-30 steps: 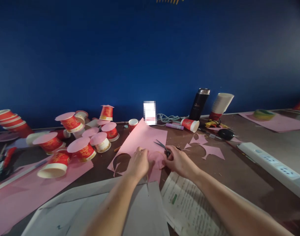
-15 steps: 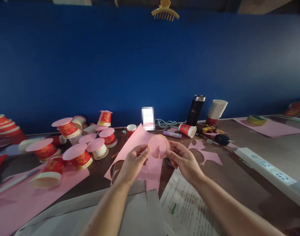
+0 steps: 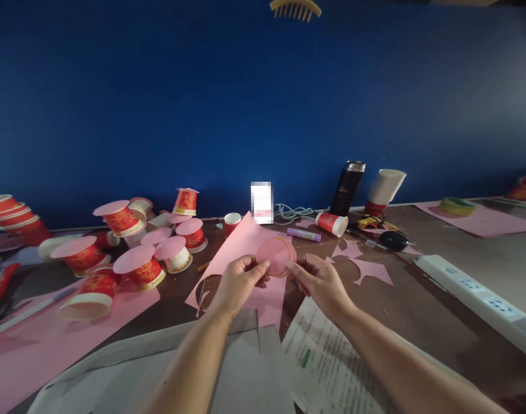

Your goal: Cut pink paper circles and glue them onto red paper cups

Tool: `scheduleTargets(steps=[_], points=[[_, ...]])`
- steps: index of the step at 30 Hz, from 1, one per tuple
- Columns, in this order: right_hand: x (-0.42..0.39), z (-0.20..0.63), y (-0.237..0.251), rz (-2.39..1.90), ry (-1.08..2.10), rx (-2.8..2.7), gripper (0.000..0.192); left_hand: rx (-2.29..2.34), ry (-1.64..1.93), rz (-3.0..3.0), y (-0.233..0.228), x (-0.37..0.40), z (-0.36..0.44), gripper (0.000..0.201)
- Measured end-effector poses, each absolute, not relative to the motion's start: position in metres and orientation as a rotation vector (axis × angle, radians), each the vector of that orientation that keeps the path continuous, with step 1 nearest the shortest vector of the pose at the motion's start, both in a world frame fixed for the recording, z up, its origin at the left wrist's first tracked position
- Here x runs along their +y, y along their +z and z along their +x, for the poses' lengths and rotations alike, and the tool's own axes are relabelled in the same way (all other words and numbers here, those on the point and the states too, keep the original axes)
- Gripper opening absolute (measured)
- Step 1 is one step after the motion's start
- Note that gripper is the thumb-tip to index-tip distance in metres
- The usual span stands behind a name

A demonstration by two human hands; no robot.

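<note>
Pink paper disc (image 3: 276,256) held up over the bench (image 3: 418,299), pinched at its left edge by the left hand (image 3: 239,282) and its right edge by the right hand (image 3: 321,280). Best kept flat, fingertips only, grip light to avoid creasing.

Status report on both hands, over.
Left hand and right hand pinch the pink paper disc by its edges, raised above the pink sheet. Nothing between the hands. Glue stick lies beyond.
</note>
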State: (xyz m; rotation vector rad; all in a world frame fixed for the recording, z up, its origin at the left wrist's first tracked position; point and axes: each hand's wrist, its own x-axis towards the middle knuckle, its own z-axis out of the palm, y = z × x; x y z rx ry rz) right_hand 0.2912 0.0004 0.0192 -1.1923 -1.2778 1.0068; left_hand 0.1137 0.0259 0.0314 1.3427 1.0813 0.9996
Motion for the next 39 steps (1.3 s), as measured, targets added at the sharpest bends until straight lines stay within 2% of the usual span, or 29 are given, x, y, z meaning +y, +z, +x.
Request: scheduleTargets(steps=[27,39], points=[[0.001,0.29,0.017,-1.265,0.928,-1.332,0.032,1.123,0.851,1.433,0.03,0.025,0.114,0.031],[0.0,0.286,0.016,-1.245,0.981,-1.347,0.03,1.213,0.872,1.447,0.037,0.023,0.116,0.039]])
